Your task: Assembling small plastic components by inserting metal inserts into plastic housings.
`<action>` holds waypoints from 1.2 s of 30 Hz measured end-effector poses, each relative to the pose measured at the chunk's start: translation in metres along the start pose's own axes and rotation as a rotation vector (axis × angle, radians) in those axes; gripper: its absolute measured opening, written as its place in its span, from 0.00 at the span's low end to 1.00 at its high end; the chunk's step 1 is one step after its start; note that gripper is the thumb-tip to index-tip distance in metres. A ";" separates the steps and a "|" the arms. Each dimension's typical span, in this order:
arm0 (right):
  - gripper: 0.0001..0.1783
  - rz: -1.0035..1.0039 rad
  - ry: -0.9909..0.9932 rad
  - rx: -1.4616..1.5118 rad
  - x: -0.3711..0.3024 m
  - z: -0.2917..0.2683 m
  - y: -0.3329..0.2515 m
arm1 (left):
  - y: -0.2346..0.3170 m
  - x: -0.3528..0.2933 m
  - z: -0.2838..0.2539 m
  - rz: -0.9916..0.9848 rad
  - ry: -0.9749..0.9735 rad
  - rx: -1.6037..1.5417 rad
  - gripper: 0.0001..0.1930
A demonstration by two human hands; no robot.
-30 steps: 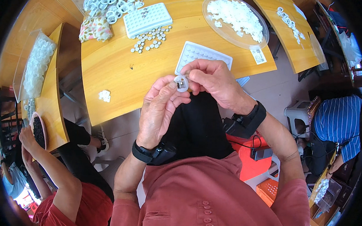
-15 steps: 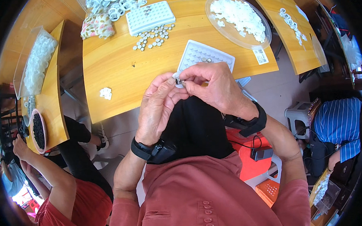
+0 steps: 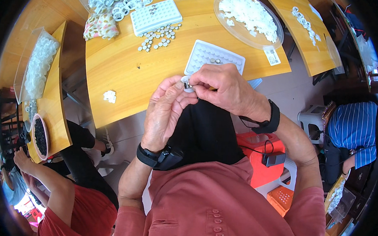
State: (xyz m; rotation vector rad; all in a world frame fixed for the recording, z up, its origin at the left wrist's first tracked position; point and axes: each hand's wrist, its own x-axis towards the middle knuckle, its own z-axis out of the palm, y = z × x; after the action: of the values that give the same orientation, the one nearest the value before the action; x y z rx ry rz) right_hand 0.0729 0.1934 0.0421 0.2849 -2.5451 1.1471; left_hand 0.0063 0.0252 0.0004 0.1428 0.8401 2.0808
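Observation:
Between thumb and fingers, my left hand (image 3: 166, 106) holds a small white plastic piece (image 3: 187, 89) with a dark, shiny metal part in its middle. My right hand (image 3: 222, 85) is closed at the piece's right side, thumb and forefinger pinched together; whatever lies between those fingertips is mostly hidden. Just beyond the hands, a white dimpled tray (image 3: 204, 51) rests at the table's near edge, with a few small silver discs (image 3: 217, 61) on it. Farther left, several more silver discs lie loose beside a second white tray (image 3: 155, 18).
A round clear tray (image 3: 221, 24) of white pieces sits far right on the wooden table (image 3: 127, 73). Pale plastic rings (image 3: 109, 5) and a floral cloth bag (image 3: 101, 27) are far left. White bits (image 3: 110, 96) lie nearer. Co-workers sit on both sides.
My right hand has shifted slightly at the white piece, whose metal part now shows brighter. My left hand keeps its hold. The hand of the co-worker at left has moved slightly.

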 end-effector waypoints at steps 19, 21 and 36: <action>0.09 -0.019 0.188 -0.141 -0.005 0.010 0.002 | -0.001 0.000 0.004 0.041 -0.006 0.015 0.11; 0.09 -0.130 0.148 -0.249 -0.006 0.010 0.004 | -0.002 0.000 0.004 0.041 -0.006 0.026 0.10; 0.07 -0.172 0.186 -0.279 -0.013 0.012 0.008 | -0.003 0.002 0.007 0.049 -0.001 0.103 0.09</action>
State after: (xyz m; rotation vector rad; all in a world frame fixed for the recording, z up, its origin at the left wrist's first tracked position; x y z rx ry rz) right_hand 0.0800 0.1902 0.0242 0.3051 -2.4227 0.7101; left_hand 0.0091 0.0313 0.0034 0.2221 0.9516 2.0830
